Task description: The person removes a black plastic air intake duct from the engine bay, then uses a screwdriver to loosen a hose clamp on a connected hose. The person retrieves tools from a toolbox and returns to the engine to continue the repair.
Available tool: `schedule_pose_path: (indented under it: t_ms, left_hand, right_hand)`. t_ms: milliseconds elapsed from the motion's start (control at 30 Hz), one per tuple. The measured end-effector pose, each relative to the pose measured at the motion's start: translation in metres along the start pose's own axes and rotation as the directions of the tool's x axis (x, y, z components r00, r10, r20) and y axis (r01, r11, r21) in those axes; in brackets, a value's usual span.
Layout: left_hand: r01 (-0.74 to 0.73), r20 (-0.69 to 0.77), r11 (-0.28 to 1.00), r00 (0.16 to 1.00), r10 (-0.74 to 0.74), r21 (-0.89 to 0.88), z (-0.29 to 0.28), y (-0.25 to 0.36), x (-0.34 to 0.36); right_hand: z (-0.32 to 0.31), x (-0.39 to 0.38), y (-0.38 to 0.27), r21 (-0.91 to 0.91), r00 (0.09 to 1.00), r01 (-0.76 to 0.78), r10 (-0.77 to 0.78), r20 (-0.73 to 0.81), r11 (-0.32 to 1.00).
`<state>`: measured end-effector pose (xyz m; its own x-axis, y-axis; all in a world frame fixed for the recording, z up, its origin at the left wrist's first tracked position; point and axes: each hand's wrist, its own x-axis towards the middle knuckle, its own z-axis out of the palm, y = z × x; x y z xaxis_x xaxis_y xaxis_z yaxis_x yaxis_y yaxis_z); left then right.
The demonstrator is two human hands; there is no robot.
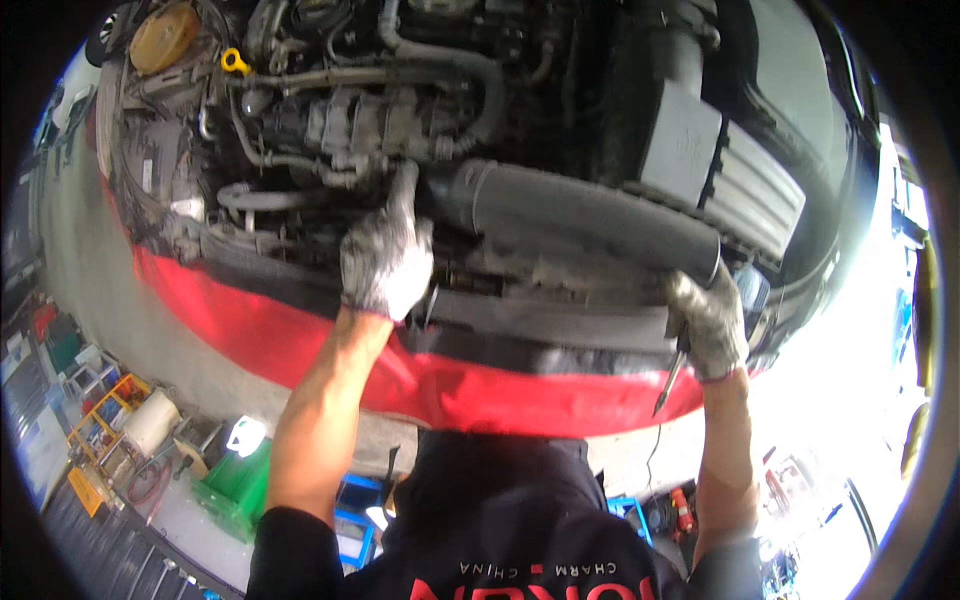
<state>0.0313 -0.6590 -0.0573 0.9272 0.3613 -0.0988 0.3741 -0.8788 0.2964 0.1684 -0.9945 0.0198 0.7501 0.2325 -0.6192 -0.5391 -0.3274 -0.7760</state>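
My left hand point(388, 258), in a grey-white work glove, reaches into the engine bay, index finger stretched up beside the left end of a large black air duct point(590, 220); I see nothing held in it. My gloved right hand point(706, 320) is closed around a thin pointed tool point(668, 385), tip downward with a thin cord below it. That hand is at the duct's right end, below the grey ribbed airbox point(750, 190). Above my left hand are the engine's hoses and grey fittings point(365, 120).
A red fender cover point(520, 390) lines the car's front edge. A yellow dipstick loop point(235, 61) and a round cap point(165, 35) are at upper left. Below left stand a green bin point(230, 490), yellow rack point(105, 410) and white cylinder point(152, 420); blue trays point(355, 530) lie near my body.
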Motion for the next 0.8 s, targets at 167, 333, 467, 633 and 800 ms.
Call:
schedule_pose_path:
  t_ms: [167,333,467,633,800]
  left_hand:
    - [0.235,0.180,0.972,0.956,-0.232,0.003,-0.004,0.010,0.008]
    - [0.214,0.182,0.976,0.958,-0.220,0.051,-0.003,0.008,0.006]
    - [0.226,0.156,0.974,0.961,-0.227,0.022,0.000,0.006,0.003]
    - [0.186,0.208,0.982,0.960,-0.190,0.038,-0.004,0.001,0.002]
    - [-0.041,-0.125,0.837,0.992,-0.034,-0.546,0.002,-0.035,-0.004]
  right_hand:
    - [0.013,-0.008,-0.004,0.013,0.999,-0.009,0.009,-0.042,1.000]
    - [0.017,-0.015,-0.009,-0.057,0.998,-0.032,0.029,-0.063,0.998]
    - [0.023,-0.019,-0.020,-0.060,0.994,-0.072,0.066,-0.087,0.996]
    - [0.016,-0.021,-0.026,-0.273,0.991,-0.133,0.123,-0.055,0.953]
    - [-0.033,-0.063,-0.004,-0.179,0.928,0.173,-0.221,-0.301,0.969]
